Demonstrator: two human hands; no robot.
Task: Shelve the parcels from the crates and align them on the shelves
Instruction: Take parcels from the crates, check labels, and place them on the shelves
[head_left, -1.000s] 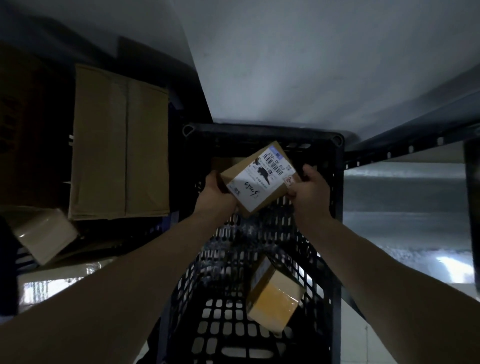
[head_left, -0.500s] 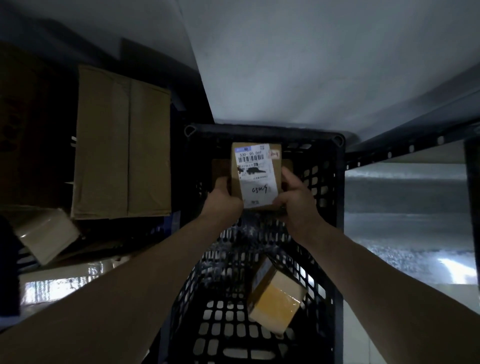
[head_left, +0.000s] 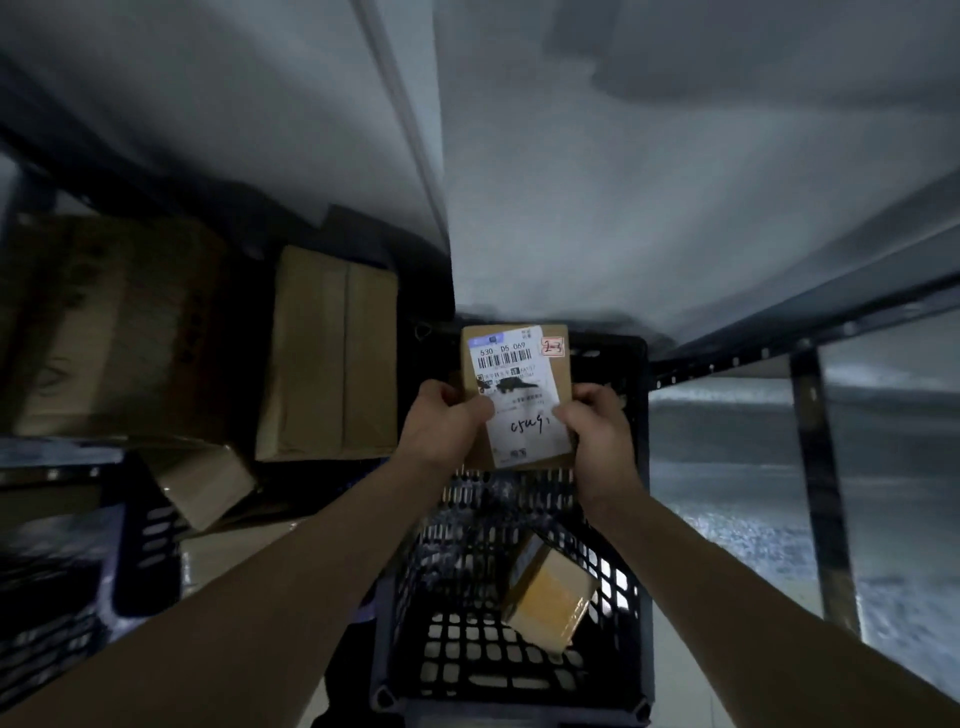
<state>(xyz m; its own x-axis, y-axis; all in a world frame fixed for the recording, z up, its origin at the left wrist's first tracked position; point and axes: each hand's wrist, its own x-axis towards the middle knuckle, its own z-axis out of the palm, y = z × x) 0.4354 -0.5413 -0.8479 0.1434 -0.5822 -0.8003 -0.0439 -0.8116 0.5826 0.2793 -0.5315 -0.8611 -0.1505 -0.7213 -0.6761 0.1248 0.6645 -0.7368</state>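
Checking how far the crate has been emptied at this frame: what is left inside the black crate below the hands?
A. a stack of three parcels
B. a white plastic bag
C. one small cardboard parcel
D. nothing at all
C: one small cardboard parcel lies tilted on the floor of the black crate, while the left hand and right hand hold the labelled parcel above it.

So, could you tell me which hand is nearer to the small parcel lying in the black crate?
The right hand. It grips the labelled parcel almost straight above the small parcel in the crate; the left hand grips the other edge, further left.
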